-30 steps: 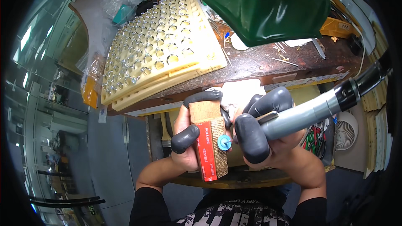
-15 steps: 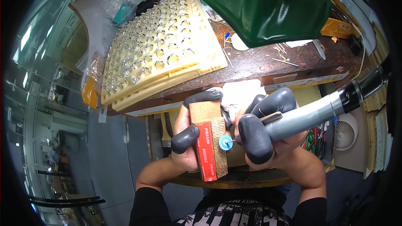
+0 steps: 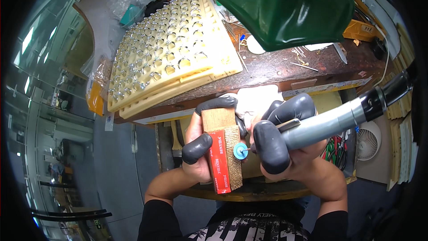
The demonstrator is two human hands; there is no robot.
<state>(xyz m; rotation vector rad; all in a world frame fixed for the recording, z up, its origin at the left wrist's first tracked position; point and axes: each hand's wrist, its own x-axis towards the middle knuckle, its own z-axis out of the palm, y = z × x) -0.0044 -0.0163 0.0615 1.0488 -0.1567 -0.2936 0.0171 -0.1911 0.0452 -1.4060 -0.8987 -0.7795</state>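
A small blue wheel (image 3: pixel 240 150) sits on the tip of a grey, cylindrical rotary handpiece (image 3: pixel 327 123) and presses against the coarse tan face of an abrasive block (image 3: pixel 224 149), a rectangular piece with a bare wooden top and a red side. The left hand (image 3: pixel 201 145) has its fingers wrapped around this block, near the body and just below the counter (image 3: pixel 285 69) edge; dark rubber caps cover the fingertips. The right hand (image 3: pixel 285 145) has its fingers clenched round the handpiece, which runs off to the right into a black hose. On the far left of the dark, scuffed counter lie cream foam trays (image 3: pixel 171 53) filled with rows of what look like metal rings. A glossy green lampshade (image 3: pixel 278 2) hangs over the far right.
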